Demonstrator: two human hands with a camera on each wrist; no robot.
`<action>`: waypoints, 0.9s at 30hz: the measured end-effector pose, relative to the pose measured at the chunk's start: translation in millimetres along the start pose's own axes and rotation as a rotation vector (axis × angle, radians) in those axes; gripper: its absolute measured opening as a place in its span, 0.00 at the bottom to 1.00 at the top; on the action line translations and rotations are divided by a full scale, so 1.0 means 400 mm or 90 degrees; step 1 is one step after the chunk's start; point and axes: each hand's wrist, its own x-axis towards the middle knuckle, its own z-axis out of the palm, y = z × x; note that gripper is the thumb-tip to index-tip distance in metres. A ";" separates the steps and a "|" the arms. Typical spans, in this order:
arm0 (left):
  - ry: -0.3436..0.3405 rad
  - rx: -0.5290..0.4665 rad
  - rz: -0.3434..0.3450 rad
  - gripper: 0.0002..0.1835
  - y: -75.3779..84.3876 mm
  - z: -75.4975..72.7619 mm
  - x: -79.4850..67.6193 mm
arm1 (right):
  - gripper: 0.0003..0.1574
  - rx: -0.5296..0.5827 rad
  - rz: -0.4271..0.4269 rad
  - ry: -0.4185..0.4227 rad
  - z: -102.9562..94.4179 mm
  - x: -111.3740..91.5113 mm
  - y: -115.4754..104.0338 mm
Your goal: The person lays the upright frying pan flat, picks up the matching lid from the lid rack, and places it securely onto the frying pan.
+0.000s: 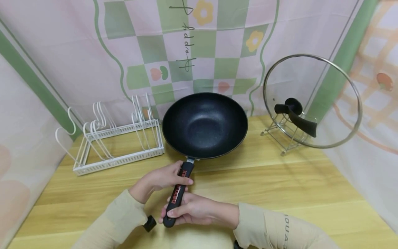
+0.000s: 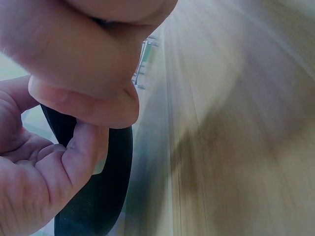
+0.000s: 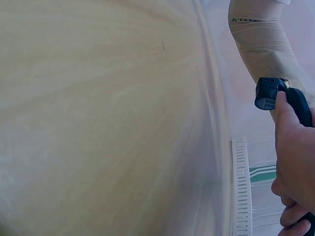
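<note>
A black wok (image 1: pixel 205 126) stands in the middle of the head view, its inside facing the camera and its handle (image 1: pixel 179 193) pointing down toward the person. The left hand (image 1: pixel 168 178) grips the handle near the bowl, thumb across the top. Closer to the handle's end, the right hand (image 1: pixel 196 209) holds it with the thumb on top and fingers underneath. Part of the wok's black side (image 2: pixel 110 196) shows past the fingers in the left wrist view. In the right wrist view, the handle's end (image 3: pixel 300 108) sticks out beside the hand.
To the left, a white wire rack (image 1: pixel 118 159) sits on the wooden table (image 1: pixel 248 186). A glass lid (image 1: pixel 329 90) with a black knob leans upright in a small metal stand (image 1: pixel 287 148) on the right. Patterned cloth (image 1: pixel 230 45) hangs behind and at both sides.
</note>
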 end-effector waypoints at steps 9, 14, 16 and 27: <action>0.001 0.004 -0.011 0.21 0.000 0.002 -0.004 | 0.14 0.016 0.010 -0.003 0.002 -0.003 0.001; 0.001 0.002 -0.021 0.22 -0.002 0.004 -0.007 | 0.14 0.022 0.009 -0.003 0.006 -0.004 0.005; 0.001 0.003 -0.024 0.21 -0.003 0.004 -0.009 | 0.14 0.022 0.007 -0.002 0.008 -0.003 0.007; -0.005 -0.002 -0.033 0.20 -0.004 0.005 -0.013 | 0.12 0.031 0.011 0.000 0.015 -0.004 0.012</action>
